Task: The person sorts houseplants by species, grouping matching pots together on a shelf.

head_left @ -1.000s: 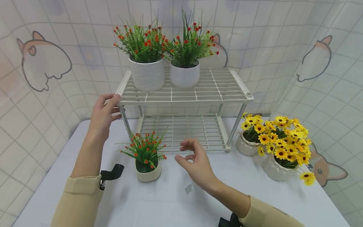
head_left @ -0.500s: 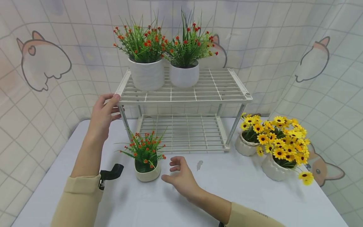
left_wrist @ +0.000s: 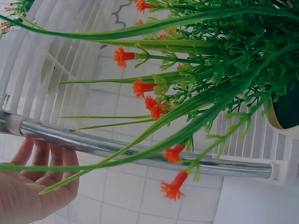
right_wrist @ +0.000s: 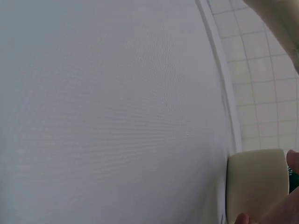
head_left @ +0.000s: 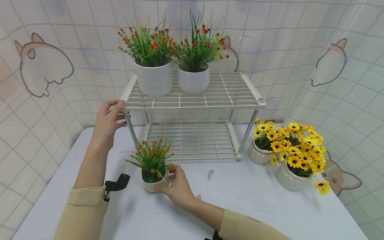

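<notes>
Right hand wraps its fingers round the small cream pot of red-flowered greenery, left hand grips the white two-tier wire rack at its corner; next, I judge, a steady upright lift.

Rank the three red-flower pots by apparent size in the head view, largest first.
1. Left shelf pot
2. Right shelf pot
3. Cream pot on the table, held by the right hand; smallest though nearest.
</notes>
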The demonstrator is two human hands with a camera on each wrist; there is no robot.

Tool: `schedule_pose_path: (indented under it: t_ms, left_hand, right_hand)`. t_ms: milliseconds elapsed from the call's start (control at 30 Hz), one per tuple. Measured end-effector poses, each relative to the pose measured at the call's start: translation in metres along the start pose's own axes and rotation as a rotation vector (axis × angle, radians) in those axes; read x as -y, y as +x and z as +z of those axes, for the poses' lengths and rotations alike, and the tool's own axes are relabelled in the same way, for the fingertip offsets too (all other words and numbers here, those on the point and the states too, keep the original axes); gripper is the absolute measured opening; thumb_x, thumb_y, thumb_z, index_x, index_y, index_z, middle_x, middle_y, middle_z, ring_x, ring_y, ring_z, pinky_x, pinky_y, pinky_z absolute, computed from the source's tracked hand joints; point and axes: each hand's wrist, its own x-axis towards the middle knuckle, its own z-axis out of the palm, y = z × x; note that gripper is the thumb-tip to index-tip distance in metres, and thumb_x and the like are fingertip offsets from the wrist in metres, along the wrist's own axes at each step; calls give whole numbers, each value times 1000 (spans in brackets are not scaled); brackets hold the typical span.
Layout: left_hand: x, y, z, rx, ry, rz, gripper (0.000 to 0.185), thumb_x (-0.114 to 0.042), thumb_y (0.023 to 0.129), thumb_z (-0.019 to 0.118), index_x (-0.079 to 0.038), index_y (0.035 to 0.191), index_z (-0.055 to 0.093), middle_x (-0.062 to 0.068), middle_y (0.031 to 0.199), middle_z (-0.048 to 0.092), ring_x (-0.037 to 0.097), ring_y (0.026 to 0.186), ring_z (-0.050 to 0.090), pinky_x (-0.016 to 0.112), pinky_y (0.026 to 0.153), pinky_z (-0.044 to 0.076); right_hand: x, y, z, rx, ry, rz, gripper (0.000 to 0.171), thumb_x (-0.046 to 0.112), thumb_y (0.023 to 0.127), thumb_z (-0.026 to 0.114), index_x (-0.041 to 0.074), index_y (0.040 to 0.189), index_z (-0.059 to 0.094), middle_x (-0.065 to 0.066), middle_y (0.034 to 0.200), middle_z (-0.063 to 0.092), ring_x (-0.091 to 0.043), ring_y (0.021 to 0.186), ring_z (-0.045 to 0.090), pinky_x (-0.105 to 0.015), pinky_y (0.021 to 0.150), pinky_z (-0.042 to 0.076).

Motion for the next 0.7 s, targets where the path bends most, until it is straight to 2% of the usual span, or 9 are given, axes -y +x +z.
schedule_pose_path:
  t_ms: [133, 367, 700]
  left_hand:
    - [0, 0, -1, 3, 4, 0, 60, -52, 105, 52, -10, 147, 44, 7, 126, 58, 22, 113, 59, 45, 100, 47]
    - [-1, 1, -1, 16, -35, -8, 55, -50, 104, 55, -12, 143, 48, 6, 123, 59, 21, 110, 59, 41, 96, 47]
    - [-1, 0, -2, 11, -23, -5, 55, -50, 105, 53, -12, 144, 47, 9, 127, 58, 24, 115, 59, 43, 99, 47]
  right_hand:
    - [-2, 5, 0, -6, -16, 3, 71, 25, 80, 89, -1, 131, 47, -13, 122, 52, -32, 114, 51, -42, 90, 46]
    - [-5, 8, -5, -13, -64, 24, 74, 30, 82, 88, 1, 136, 46, -13, 125, 52, -30, 115, 52, -41, 90, 47]
    - [-6, 7, -20, -20, 0, 58, 74, 24, 83, 87, -1, 138, 45, -17, 135, 51, -33, 121, 51, -46, 94, 47]
